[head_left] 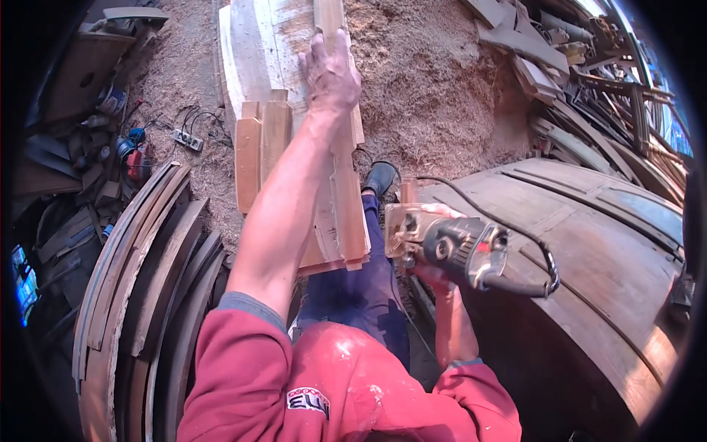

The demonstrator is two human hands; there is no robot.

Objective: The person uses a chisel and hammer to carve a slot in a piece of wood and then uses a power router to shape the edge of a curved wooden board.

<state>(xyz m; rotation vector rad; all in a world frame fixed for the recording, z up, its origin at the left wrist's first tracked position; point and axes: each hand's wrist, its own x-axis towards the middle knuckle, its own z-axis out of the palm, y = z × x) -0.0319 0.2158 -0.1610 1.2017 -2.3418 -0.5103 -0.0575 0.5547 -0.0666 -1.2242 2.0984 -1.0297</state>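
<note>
My left arm reaches forward over a long stack of pale wooden boards (254, 51). Stretched out at its end, my left hand (330, 77) lies on a narrow wooden strip (329, 13) along the stack's right side. My right hand (436, 280) is wrapped round a handheld trim router (460, 247), held tilted to the right of the boards. The router's flat base faces left toward them, and its body hides part of my fingers. Shorter wooden blocks (274, 140) sit on the boards, left of my left forearm.
Curved planks (136, 295) are stacked at the left. A power strip (188, 140) and a red tool (138, 163) lie beyond them. At the right stands a large wooden panel (589, 243), the router's cable near it. Scrap wood (582, 110) is heaped behind; shavings (434, 88) cover the ground.
</note>
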